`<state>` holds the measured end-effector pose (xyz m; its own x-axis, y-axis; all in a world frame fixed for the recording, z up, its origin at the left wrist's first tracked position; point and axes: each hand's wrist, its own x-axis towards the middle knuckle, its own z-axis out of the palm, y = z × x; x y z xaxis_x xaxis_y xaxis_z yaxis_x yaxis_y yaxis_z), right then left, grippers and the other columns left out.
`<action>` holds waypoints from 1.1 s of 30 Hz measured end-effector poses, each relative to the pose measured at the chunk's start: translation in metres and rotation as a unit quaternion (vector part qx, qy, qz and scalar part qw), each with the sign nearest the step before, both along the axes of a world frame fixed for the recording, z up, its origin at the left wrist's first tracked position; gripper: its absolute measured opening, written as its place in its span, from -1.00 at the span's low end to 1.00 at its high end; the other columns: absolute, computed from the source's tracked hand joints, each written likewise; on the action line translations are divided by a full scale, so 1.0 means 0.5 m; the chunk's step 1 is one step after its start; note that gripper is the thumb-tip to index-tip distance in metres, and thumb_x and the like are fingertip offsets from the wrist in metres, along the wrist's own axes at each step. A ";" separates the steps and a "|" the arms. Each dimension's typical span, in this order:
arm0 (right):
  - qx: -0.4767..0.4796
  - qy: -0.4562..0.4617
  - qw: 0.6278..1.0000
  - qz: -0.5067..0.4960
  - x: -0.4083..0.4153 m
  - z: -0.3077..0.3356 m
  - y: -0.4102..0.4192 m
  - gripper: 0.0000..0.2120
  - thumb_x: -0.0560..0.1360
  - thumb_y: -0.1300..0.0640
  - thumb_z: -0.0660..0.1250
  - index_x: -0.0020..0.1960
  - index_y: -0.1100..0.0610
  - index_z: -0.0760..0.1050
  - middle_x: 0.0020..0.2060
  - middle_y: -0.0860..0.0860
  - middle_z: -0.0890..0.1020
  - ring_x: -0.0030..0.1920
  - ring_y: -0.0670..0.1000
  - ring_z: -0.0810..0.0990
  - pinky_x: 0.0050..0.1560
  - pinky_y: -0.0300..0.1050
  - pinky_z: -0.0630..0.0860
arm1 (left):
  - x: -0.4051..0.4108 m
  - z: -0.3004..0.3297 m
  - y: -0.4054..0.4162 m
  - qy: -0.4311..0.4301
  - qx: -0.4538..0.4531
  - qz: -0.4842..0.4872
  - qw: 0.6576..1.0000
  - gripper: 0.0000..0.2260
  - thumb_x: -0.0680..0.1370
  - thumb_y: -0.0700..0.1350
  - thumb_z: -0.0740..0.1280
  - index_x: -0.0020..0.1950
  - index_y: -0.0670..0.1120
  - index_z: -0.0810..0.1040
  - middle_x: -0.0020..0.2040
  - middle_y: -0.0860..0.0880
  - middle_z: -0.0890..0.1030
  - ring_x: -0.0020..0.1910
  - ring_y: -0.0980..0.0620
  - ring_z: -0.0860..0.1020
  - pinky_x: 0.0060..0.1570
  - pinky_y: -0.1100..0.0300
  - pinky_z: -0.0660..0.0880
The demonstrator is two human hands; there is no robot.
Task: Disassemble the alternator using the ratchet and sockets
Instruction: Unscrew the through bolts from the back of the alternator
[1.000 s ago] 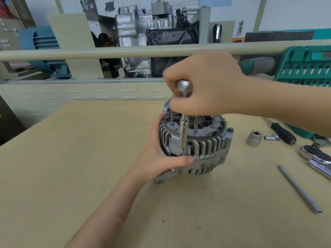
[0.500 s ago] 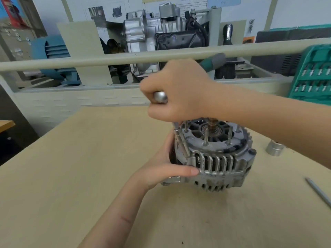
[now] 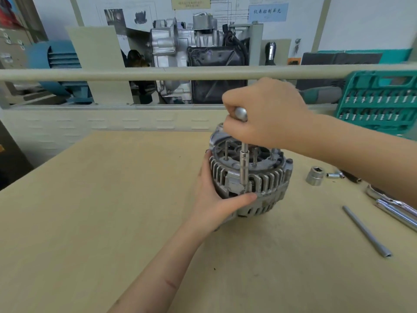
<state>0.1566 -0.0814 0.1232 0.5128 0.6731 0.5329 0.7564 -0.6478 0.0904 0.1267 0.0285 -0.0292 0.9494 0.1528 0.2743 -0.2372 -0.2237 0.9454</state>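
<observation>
Grey cast metal is filling my left hand (image 3: 216, 199): I am cupping the near-left side of the alternator (image 3: 250, 177), which is standing on the wooden table (image 3: 112, 211) a little right of the middle, its open end facing up. My thumb is lying across the front of the ribbed housing and my other fingers are curling round the side, so this hand is gripping the body firmly.

My right hand (image 3: 264, 114) is hovering just above the alternator, fingers curled tight round the rounded metal head of the ratchet (image 3: 241, 114), whose green and grey handle is sticking out behind my wrist. From under my fist a slim extension bar (image 3: 243, 166) is running straight down the front of the housing, and its lower tip is sitting at the rim of the casing just above my left thumb. Several long bolts are standing upright inside the open top.

To the right, a large socket (image 3: 315, 176) is sitting on the table well apart from the alternator, with a much smaller socket (image 3: 334, 175) just beside it. Nearer me, a long thin rod (image 3: 365, 231) is lying at a slant. Chrome tools (image 3: 394, 206) are resting at the right edge, and a green socket case (image 3: 379, 100) is standing open behind my right forearm.
</observation>
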 end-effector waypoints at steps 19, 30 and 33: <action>0.018 -0.034 0.983 0.181 -0.001 0.000 0.023 -0.74 0.38 0.01 0.24 -0.41 0.03 0.24 -0.62 -0.12 0.17 -0.53 -0.15 0.20 -0.44 -0.24 0.12 | 0.027 0.021 0.064 0.035 -0.003 -0.121 0.992 -0.03 0.20 -0.07 0.56 0.47 0.14 0.09 0.27 0.28 0.41 0.19 0.36 0.44 0.10 0.40 0.44; -0.044 -0.001 0.999 -0.014 0.033 0.013 0.033 -0.69 0.52 -0.04 0.14 -0.36 0.05 0.30 -0.44 -0.07 0.35 -0.34 0.02 0.36 -0.45 -0.19 0.13 | -0.029 0.058 -0.006 -0.189 0.128 0.116 0.967 -0.45 0.29 0.19 0.44 0.20 0.25 0.30 0.12 0.35 0.38 0.10 0.54 0.32 0.00 0.66 0.21; -0.046 0.039 0.997 -0.057 0.031 0.016 0.014 -0.67 0.53 -0.12 0.13 -0.24 0.11 0.38 -0.41 -0.04 0.39 -0.36 -0.01 0.38 -0.44 -0.18 0.17 | -0.039 0.072 -0.028 -0.246 0.128 0.137 0.951 -0.74 0.41 0.02 0.41 0.06 0.11 0.47 -0.13 0.20 0.55 -0.10 0.33 0.48 -0.06 0.49 0.35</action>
<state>0.1719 -0.0742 0.1309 0.6265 0.6519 0.4272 0.6851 -0.7219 0.0969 0.1071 0.0148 0.0069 0.6309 0.2440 0.7365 -0.5361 -0.5490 0.6412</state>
